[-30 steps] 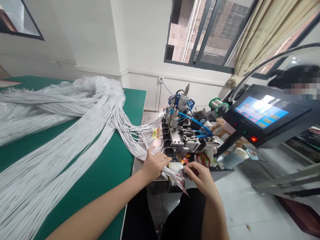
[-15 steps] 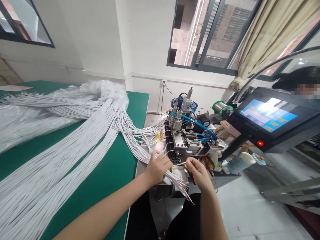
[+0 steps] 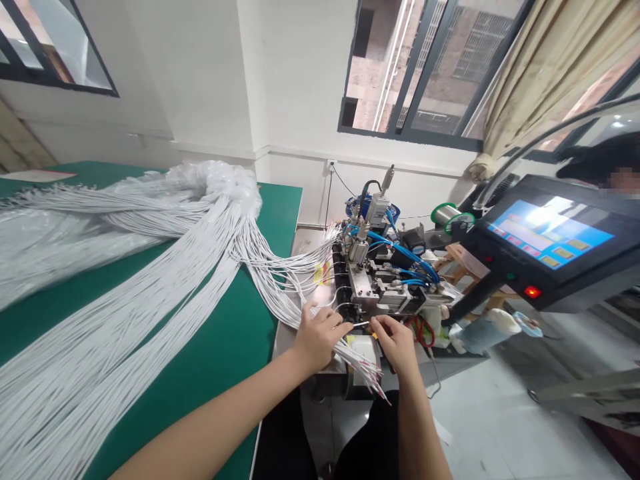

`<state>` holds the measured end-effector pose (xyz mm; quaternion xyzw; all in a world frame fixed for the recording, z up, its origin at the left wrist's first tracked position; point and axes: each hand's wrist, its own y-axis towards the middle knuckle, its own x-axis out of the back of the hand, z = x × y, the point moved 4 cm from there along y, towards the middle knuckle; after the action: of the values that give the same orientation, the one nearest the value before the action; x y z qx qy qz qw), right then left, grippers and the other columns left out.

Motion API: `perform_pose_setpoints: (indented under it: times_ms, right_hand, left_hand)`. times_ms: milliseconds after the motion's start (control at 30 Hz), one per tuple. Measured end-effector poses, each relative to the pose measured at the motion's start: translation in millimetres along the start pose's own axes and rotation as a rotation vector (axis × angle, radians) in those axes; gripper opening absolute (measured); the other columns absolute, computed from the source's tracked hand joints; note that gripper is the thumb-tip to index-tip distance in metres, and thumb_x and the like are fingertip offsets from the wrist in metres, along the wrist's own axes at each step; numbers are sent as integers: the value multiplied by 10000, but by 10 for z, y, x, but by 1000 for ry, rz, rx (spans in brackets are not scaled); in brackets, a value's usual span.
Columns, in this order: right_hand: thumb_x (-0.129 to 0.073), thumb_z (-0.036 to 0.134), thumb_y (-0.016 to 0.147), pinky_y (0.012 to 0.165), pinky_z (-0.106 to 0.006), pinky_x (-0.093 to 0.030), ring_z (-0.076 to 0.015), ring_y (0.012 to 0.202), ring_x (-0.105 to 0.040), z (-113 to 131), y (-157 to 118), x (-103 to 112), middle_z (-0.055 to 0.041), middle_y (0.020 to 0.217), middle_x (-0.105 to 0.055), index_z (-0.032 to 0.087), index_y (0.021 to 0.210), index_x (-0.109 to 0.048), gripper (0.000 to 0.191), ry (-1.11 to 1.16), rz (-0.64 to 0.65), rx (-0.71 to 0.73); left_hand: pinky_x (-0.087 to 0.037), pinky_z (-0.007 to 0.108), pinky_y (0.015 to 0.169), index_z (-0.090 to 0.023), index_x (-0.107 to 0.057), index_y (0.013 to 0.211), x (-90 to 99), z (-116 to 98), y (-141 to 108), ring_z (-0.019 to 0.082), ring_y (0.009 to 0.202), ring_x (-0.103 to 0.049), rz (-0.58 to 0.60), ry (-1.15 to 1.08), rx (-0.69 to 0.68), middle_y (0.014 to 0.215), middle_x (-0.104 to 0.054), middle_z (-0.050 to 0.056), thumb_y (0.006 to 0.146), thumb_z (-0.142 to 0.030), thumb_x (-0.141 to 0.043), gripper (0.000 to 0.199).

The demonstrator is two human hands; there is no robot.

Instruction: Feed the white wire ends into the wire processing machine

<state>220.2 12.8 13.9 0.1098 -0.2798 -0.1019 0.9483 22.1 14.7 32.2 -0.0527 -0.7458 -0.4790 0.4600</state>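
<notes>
My left hand (image 3: 320,339) lies over a bundle of white cables (image 3: 363,363), whose reddish-tipped ends hang out below it. Its thumb and index finger are closed on one single white cable (image 3: 361,324). The fingertips of my right hand (image 3: 395,339) pinch the same cable near its end, a short way to the right. Both hands are at the near edge of a wire-processing machine (image 3: 365,283) with metal blocks and blue air hoses. Several other cables run into the black row along the machine's left side. The cable's tip is hidden by my right fingers.
On the left, a green table (image 3: 215,353) carries long bundles of white cables (image 3: 165,287) and clear plastic wrapping (image 3: 225,180). A lit control screen (image 3: 550,230) stands at the right. Behind the machine is a wire spool (image 3: 450,217). Red-handled pliers (image 3: 423,331) lie near my right hand. Another person's head shows at far right.
My left thumb has stretched out to the right along the single cable. My right hand has come slightly closer to it. The view has shifted a little.
</notes>
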Motion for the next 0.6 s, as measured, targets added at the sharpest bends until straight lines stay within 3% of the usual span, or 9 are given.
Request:
perform_pose_setpoints:
  times_ms: [133,267,367,600]
  right_hand:
    - [-538,452,836,560,-239,-356,-133,568,-460,-111,54,-99,17,602,-528,171,683,-548,320,82,79,-12]
    - [-586,496,775,498,-219,-288,-100,512,-353,-277,77,-232,60,549,-386,188,635,-454,364,399,138,-158]
    - [-578,528,755,454,-212,-249,-86,464,-291,-368,70,-308,77,525,-328,197,644,-432,378,486,131,-238]
    - [-610,561,731,457,-220,-307,-97,466,-360,-413,-10,-327,53,532,-416,183,658,-498,401,515,66,-264]
  left_hand:
    - [-203,490,940,-262,-642,999,-29,19,1,199,874,-518,16,13,44,845,-639,24,757,-103,-507,319]
    - [-224,487,923,-273,-647,1005,-62,36,-6,205,876,-514,65,26,83,850,-630,28,721,-101,-542,349]
    - [-232,486,913,-276,-653,1010,-72,37,-7,213,880,-510,80,39,104,857,-631,38,702,-113,-562,360]
    - [-239,487,903,-266,-659,981,-55,47,-5,216,898,-520,78,51,126,883,-633,32,624,-72,-569,416]
